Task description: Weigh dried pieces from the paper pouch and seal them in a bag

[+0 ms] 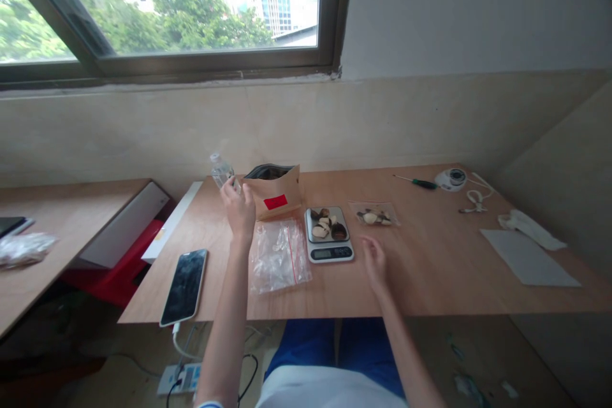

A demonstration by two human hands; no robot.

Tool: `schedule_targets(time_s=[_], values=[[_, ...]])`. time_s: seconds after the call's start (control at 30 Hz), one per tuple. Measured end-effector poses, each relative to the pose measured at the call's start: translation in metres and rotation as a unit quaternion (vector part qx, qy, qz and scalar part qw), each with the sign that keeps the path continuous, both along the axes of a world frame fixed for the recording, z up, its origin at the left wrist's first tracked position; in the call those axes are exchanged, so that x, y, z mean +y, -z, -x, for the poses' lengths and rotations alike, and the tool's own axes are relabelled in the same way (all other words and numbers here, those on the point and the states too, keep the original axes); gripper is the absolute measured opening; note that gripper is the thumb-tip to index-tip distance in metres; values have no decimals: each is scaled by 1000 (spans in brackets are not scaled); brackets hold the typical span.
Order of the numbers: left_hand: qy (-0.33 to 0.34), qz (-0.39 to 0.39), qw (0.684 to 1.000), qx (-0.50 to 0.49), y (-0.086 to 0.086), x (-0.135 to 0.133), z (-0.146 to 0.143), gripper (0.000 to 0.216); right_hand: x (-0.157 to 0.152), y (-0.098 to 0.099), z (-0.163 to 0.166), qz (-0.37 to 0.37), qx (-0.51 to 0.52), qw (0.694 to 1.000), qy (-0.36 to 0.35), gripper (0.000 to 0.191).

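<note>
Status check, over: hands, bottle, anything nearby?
Left hand raised, gripping bottle. Right hand open, empty, beside scale. Paper bag right behind bottle.

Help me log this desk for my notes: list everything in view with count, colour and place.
plastic bottle: 1, clear, at the left hand's fingertips, by the table's back left
paper pouch: 1, brown with red label, open, behind the bags
zip bags: a small pile, clear with red seal, front of pouch
kitchen scale: 1, silver, mid table, brown and white pieces on it
filled bag: 1, clear, right of scale
phone: 1, black, front left, cabled
screwdriver: 1, green handle, back right
round device: 1, white, back right, white cable beside
sheet: 1, grey, far right
table: 1, wood
left hand: on the bottle
right hand: open, empty, above table
</note>
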State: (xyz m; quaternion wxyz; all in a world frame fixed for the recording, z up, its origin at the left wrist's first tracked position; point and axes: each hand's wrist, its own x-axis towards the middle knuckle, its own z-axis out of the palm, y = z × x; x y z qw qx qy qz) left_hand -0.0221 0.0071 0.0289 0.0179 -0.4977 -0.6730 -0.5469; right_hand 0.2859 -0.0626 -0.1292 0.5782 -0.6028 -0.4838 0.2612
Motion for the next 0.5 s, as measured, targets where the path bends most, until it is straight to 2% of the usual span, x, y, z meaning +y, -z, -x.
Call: schedule_targets(time_s=[0.1,0.17,0.27,0.33,0.4,0.5], values=[[13,17,999,-36,33,-28,-14,27,-18,11,-13,49,135,989,36,32],[35,70,996,-41,63,-44,-28,18,-22,15,-17,53,192,979,41,29],[71,125,989,-33,108,-63,-48,14,-20,15,-17,55,217,974,29,27],[76,148,986,-11,131,-72,-59,15,-18,13,-16,61,217,974,23,27],[86,162,983,6,144,-78,-65,14,-17,12,-15,66,208,976,20,28],[102,187,975,66,151,-83,-68,14,-18,10,-14,70,177,982,14,28]])
